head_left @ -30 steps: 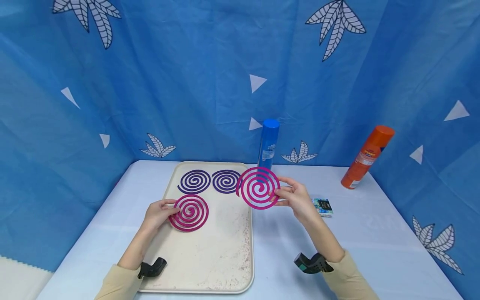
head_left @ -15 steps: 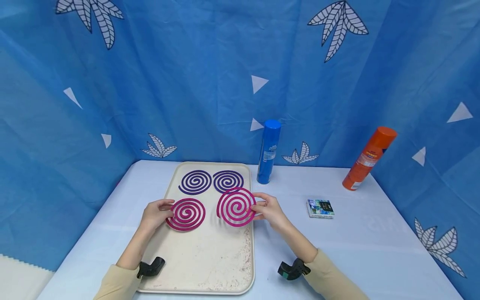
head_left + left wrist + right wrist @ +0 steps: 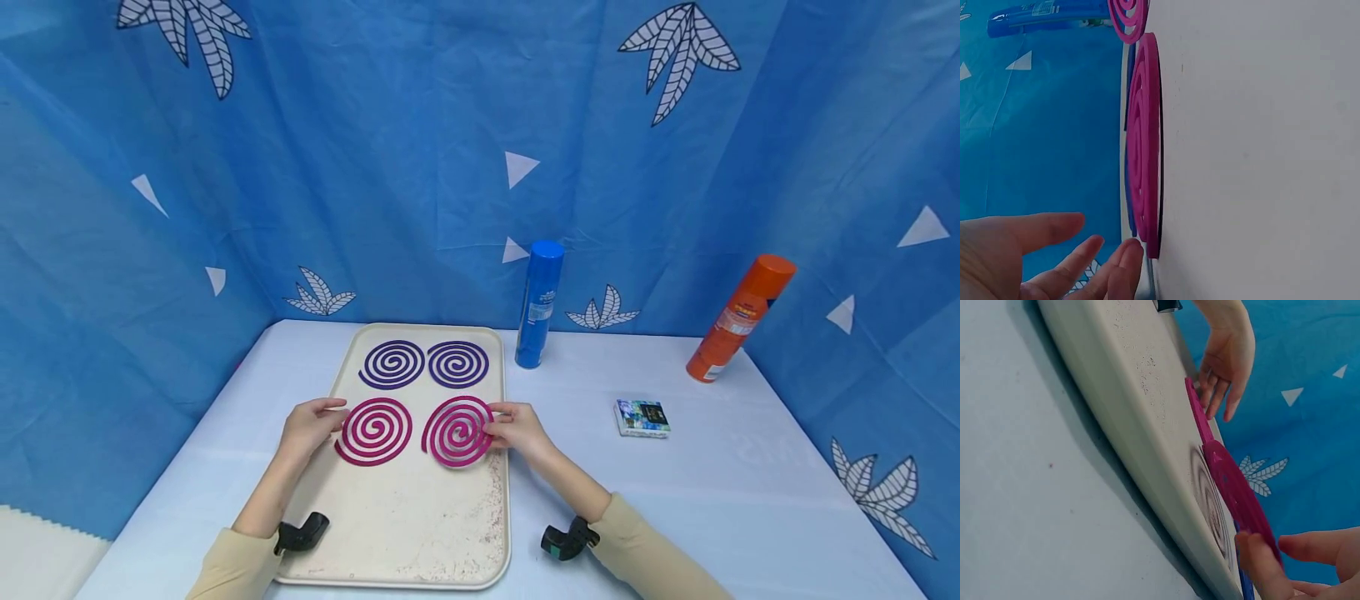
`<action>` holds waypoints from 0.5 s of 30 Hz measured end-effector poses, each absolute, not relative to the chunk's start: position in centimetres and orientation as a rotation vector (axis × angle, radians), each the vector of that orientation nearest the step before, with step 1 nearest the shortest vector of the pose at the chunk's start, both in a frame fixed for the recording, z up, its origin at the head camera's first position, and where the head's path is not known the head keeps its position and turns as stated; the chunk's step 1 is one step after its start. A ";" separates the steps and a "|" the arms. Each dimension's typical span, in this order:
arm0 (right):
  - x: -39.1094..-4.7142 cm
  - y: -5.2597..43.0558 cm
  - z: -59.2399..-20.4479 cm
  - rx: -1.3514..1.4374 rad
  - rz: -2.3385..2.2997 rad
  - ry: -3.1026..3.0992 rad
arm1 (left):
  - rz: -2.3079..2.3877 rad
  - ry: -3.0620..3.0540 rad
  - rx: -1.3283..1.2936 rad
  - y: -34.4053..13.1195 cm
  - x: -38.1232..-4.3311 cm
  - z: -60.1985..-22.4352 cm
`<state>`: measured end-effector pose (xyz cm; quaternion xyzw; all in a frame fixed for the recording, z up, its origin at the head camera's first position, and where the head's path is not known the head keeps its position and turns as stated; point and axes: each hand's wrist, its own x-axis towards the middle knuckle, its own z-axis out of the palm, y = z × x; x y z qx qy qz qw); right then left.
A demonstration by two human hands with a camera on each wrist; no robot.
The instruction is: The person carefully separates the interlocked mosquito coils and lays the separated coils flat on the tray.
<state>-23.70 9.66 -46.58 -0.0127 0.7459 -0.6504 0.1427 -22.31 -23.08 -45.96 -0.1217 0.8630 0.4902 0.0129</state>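
On the cream tray (image 3: 390,533), a magenta mosquito coil (image 3: 377,428) lies flat in the left middle. My left hand (image 3: 307,427) is beside its left edge; in the left wrist view, the thumb and fingers are spread, with nothing between them. To the right, my right hand (image 3: 519,428) pinches a second magenta mosquito coil (image 3: 459,431) by its right edge. The right wrist view has this coil (image 3: 1238,487) tilted close over the tray, its spiral shadow beneath. Two purple mosquito coils (image 3: 393,363) lie side by side along the tray's far end.
Behind the tray's right corner stands a blue spray can (image 3: 538,304). An orange spray can (image 3: 738,321) is at the back right of the white table (image 3: 720,492). A small patterned box (image 3: 642,418) lies right of my right hand. Blue cloth (image 3: 390,167) hangs behind.
My right hand has carried its magenta coil left and down, from over the table to low over the tray. My left hand has let its coil down flat and let go.
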 end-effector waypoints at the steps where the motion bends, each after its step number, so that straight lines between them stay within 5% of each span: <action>1: -23.6 9.7 -46.5 -0.033 -1.872 2.164 | 1.527 2.690 -0.379 -23.1 -22.3 -45.9; 15: -22.7 10.4 -45.0 -0.020 -1.850 2.202 | 1.568 2.663 -0.298 -22.1 -22.1 -44.0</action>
